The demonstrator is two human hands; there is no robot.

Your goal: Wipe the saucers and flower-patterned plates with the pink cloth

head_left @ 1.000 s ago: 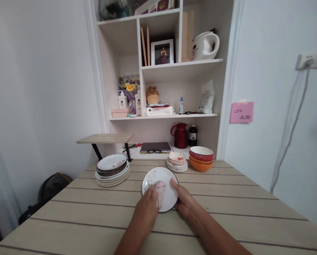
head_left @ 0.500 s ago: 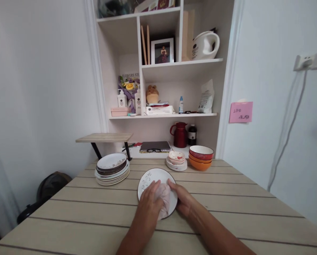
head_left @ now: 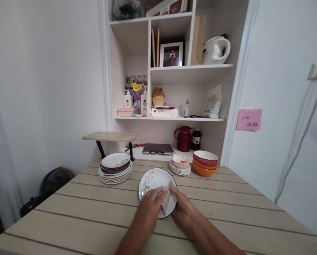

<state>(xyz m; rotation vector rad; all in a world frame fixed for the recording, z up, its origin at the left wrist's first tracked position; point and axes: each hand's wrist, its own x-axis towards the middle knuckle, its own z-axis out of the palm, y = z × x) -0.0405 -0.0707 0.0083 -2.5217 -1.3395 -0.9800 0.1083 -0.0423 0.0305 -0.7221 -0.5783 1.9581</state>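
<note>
The left hand [head_left: 149,207] is clutching a pale pink cloth [head_left: 164,205] under bent fingers and is pressing it against the face of a white plate [head_left: 158,177]. The right hand [head_left: 183,209] is pinching the plate's right rim, the thumb lying on top and the fingers mostly hidden beneath. The plate, dark-rimmed and floral at its left, is being held over the middle of the table [head_left: 115,209]; whether it is touching the wood cannot be told. Farther back, a plate stack [head_left: 115,170] is standing at left, while small dishes [head_left: 180,166] and nested bowls [head_left: 205,164] are sitting side by side at right.
</note>
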